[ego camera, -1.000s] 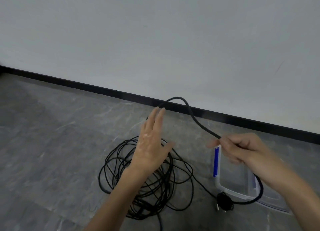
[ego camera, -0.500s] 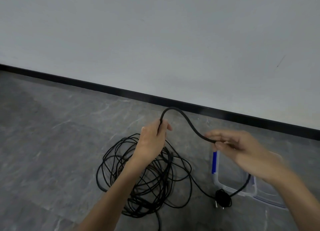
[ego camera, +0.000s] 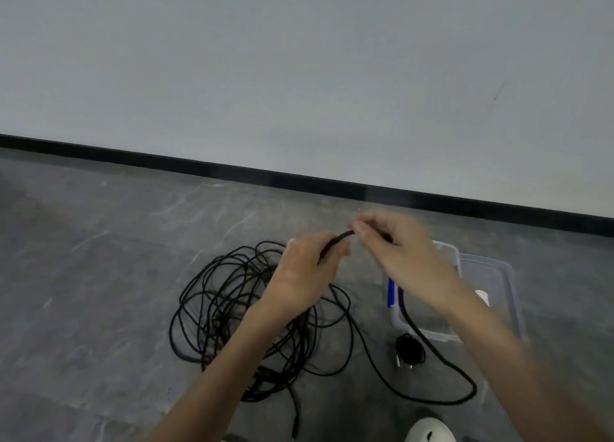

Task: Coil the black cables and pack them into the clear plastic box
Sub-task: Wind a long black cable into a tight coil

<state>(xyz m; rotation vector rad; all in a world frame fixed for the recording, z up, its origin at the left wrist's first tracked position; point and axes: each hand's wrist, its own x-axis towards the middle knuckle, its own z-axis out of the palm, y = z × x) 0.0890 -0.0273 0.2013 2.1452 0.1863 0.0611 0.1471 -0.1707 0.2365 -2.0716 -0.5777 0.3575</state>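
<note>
The step in hand appeared to be forming a loop, best done by keeping every turn the same size, laying it untwisted into the left hand [ego camera: 305, 269] and drawing slack from the trailing run, not from the loose tangle [ego camera: 239, 318] on the floor. Both hands hovered close together, the left curled round the black cable [ego camera: 337, 239] and the blurred right hand [ego camera: 402, 255] pinching it just beside. The trailing run crossed the near rim of the clear plastic box [ego camera: 508, 275], at right.
</note>
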